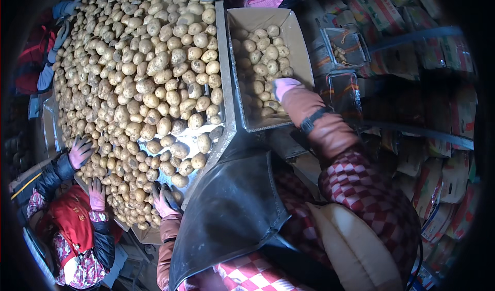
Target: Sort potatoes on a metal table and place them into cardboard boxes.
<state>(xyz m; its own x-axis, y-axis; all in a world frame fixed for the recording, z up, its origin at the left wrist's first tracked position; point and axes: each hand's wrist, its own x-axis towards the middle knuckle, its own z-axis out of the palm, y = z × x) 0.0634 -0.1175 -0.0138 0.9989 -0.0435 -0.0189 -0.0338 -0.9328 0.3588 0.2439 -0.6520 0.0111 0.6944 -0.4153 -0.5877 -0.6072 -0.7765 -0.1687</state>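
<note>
My right hand, in a pink and grey glove, reaches over the near right wall of a cardboard box. Its fingers point down at the potatoes inside, and the wrist hides whether they hold one. At the near edge of a metal-rimmed sorting table, my left hand rests against loose potatoes with its gloved fingers apart. The table is heaped with potatoes, except for a patch of bright bare surface near my side.
Across the left corner, a co-worker's gloved hands touch the heap. Other people's gloved hands are at the far left and top. A wire-framed basket holding a few small pieces stands right of the box, before stacked cartons.
</note>
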